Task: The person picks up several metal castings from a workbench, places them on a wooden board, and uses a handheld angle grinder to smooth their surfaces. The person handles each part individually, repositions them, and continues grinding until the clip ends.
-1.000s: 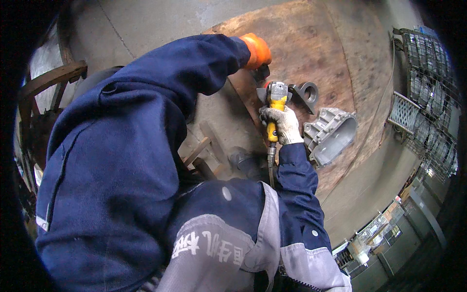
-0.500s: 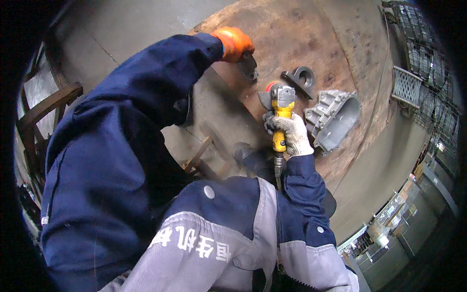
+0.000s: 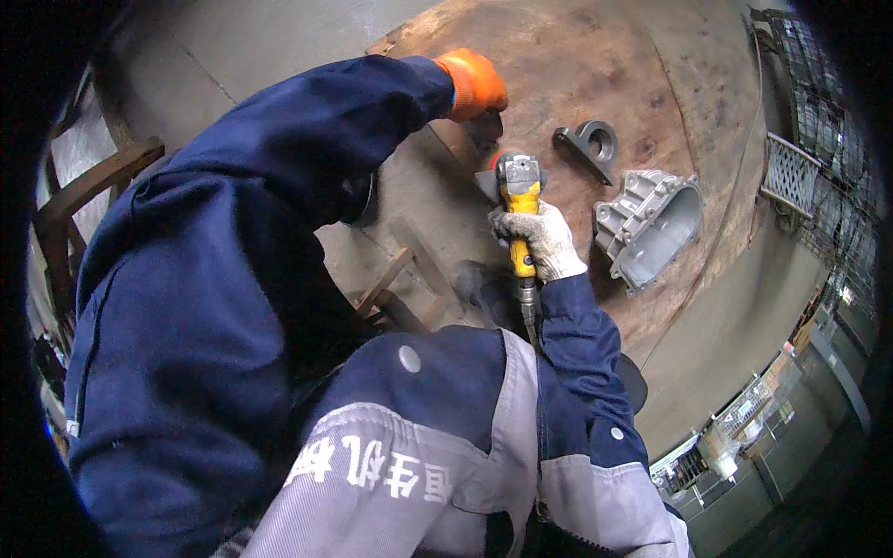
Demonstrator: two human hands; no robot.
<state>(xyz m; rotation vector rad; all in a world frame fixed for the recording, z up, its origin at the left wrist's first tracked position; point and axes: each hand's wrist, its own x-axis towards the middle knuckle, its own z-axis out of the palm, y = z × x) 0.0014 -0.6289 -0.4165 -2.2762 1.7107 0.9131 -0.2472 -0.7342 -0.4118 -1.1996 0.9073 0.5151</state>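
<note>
My left hand (image 3: 474, 84), in an orange glove, is closed over a dark metal part (image 3: 486, 128) at the left edge of the wooden board. The glove and shadow hide most of this part's shape. In a soiled white knit glove, my right hand (image 3: 544, 238) grips the yellow body of an angle grinder (image 3: 523, 206). The grinder's grey head points away from me, its disc close below the metal part. Whether disc and part touch, I cannot tell. A hose runs from the grinder's lower end toward my lap.
A dark metal bracket with a round bore (image 3: 588, 149) lies on the brown wooden board (image 3: 642, 84). Right of the grinder sits a grey cast housing (image 3: 651, 228). A small wooden stool (image 3: 386, 279) stands at lower left, a curved wooden frame (image 3: 93, 186) farther left. Wire crates (image 3: 814, 112) line the right.
The grinder in my right hand has moved left and slightly up, toward the part under my left hand. The bracket and housing appear slightly farther right as the view shifts.
</note>
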